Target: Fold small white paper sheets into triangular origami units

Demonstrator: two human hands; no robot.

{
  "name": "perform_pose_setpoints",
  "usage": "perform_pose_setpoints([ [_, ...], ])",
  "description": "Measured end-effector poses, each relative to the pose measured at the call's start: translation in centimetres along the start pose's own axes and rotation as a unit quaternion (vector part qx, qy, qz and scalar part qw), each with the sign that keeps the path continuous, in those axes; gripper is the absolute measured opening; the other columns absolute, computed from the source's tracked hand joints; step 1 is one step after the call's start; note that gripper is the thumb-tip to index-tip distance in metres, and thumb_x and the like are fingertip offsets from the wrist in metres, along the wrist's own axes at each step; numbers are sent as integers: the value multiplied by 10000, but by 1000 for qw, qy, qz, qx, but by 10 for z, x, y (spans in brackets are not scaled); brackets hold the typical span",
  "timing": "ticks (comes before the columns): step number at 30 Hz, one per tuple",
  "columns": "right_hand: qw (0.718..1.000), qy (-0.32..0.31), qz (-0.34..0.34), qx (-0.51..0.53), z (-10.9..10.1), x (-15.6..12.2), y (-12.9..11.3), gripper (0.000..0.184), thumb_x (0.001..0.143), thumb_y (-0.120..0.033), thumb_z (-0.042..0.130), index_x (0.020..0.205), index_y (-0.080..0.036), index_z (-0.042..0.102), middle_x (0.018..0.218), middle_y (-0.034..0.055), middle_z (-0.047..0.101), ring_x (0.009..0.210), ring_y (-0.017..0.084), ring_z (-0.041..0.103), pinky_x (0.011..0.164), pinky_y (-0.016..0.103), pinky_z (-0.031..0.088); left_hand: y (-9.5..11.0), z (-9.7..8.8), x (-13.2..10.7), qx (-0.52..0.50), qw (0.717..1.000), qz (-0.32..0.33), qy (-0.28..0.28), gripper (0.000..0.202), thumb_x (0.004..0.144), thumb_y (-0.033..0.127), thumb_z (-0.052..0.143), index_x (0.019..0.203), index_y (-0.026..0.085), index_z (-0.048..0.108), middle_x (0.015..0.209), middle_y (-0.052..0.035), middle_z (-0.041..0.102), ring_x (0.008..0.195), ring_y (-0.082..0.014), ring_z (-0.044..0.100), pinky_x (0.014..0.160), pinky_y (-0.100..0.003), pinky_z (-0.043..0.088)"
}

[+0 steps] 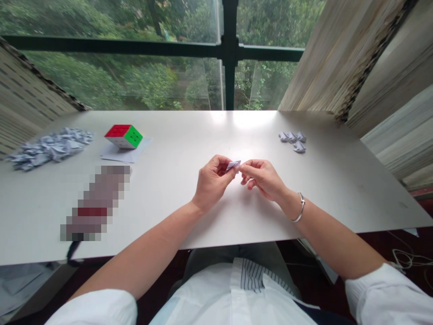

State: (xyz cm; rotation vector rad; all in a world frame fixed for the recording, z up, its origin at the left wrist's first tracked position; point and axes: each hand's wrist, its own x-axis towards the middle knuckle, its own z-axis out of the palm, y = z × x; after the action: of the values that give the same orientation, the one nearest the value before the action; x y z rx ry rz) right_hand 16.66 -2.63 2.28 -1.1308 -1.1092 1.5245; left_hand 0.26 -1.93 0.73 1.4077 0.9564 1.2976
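Note:
Above the middle of the white table, my left hand pinches a small folded piece of paper between thumb and fingers. My right hand meets the paper's right end with thumb and index finger pressed together; its other fingers are loosely curled below. Several small folded paper pieces lie in a little group at the back right, apart from my hands. A large heap of similar folded paper pieces spreads over the far left of the table.
At the back left a Rubik's cube rests on white paper sheets. In front of it lies a blurred-out flat object with a black strap over the table's front edge. Behind stand a window and curtains.

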Motion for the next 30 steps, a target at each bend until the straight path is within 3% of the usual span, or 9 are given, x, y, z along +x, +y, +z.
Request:
perform_pose_setpoints([
  [10,1000,12,-11,23,3,-1,1,242,672,-300,787,677,-169,584,603,-39,581,519,71,555,382,141,375,0,5,1,-74,996,-40,-7,331,677,279,832,870,177,583,790,6,652,709,-112,622,662,-241,523],
  [20,988,14,-118,-100,4,-2,8,195,754,-314,721,732,-182,579,659,-25,589,573,90,564,421,163,436,6,7,1,-109,990,-84,23,344,628,210,822,856,177,567,740,31,629,610,-84,575,604,-221,482],
  [30,994,-6,-88,-67,2,0,5,270,750,-404,728,825,-169,619,734,4,633,603,120,637,398,177,479,5,5,4,-92,992,-75,42,313,624,161,782,841,185,558,747,36,624,620,-80,570,614,-210,461],
])
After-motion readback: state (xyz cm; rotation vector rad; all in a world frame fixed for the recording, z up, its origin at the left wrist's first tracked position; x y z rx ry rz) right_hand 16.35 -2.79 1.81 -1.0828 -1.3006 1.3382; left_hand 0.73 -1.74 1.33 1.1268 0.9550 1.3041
